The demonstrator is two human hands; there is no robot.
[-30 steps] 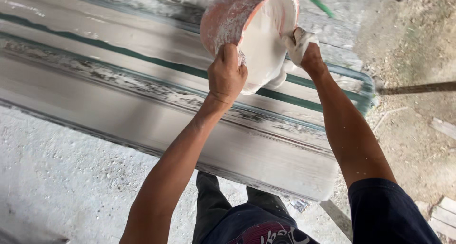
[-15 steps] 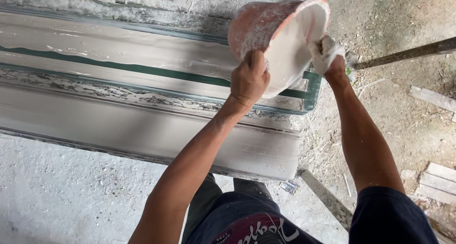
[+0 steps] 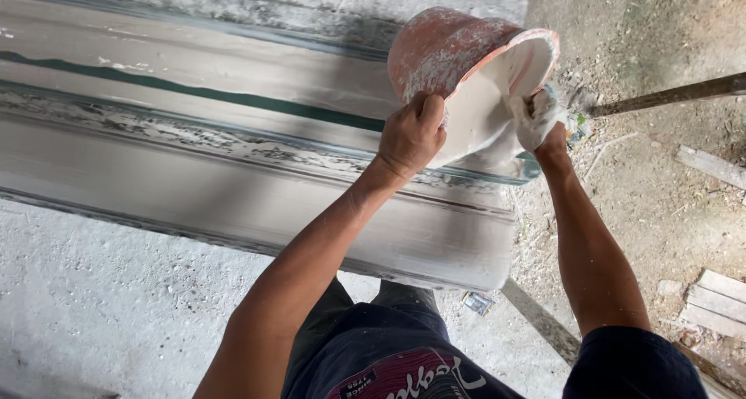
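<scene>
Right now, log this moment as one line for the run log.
left hand: grips rim of tilted pink bucket | right hand: plaster-coated, at bucket mouth | white plaster runs onto long mould

Support: long grey moulding form (image 3: 233, 189), plaster-coated, ridged lengthwise, with a green strip (image 3: 194, 92) along the far channel. It lies on a white-splashed concrete floor (image 3: 101, 306). Right: bare earth (image 3: 660, 205); wooden slats (image 3: 719, 302) near right.

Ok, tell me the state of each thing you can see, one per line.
Bucket: tipped on its side, white paste inside.
Left hand: fingers gripping the bucket's rim.
Right hand: coated white, reaching into the bucket's mouth.
Long mould: lying flat, smeared with grey-white paste.
Wooden planks: lying on the ground.
</scene>
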